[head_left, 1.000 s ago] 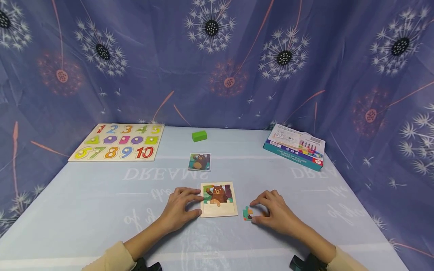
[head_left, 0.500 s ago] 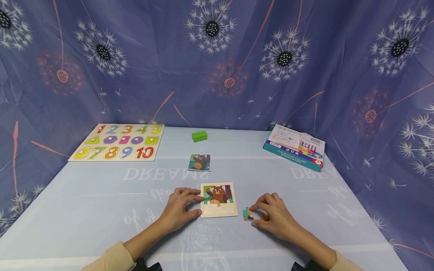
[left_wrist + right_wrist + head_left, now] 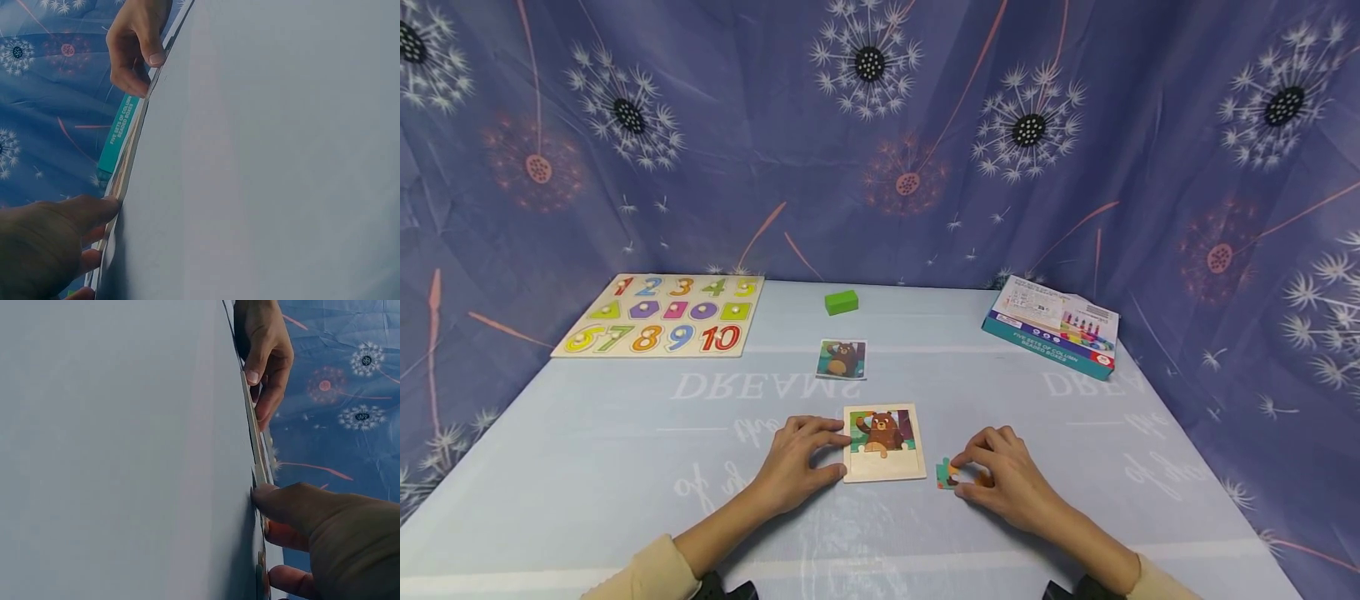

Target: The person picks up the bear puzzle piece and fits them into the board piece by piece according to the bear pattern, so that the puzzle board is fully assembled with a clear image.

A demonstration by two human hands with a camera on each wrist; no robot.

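Head view, and nearest of all are two beige sleeves [image 3: 658, 571], with black gear [image 3: 741, 592] peeking out at the wrists. On to the hands! Right hand [image 3: 1011, 477]: thumb and index finger curl in and pinch at the puzzle pieces [image 3: 943, 477], which sit just beside the tray on its right; how many are between those fingertips, you cannot tell. Left hand [image 3: 796, 461]: fingers relaxed and spread, thumb apart, touching the left edge of the tray [image 3: 883, 472]. That tray lies flat between the hands, a brown bear filling its upper part, bare wood below. Both wrist views catch it nearly edge-on, fingertips at either side.

Now the cloth [image 3: 850, 533], and there's print: "DREAMS" upside down from here, twice across, with "the" and "of" in script. Just beyond the tray, a card [image 3: 841, 359] with a bear on it. Further back, a green block [image 3: 841, 302]. Far left, the number board [image 3: 658, 317]: 1 to 5 on top, a row of shapes, 6 to 10 below. Far right, the box [image 3: 1051, 325], and its side reads "FIVE SETS OF COLUMN BEADED BOXES", plain in the left wrist view too; the finer print is too small. Behind everything, a blue curtain [image 3: 737, 108] with dandelions.
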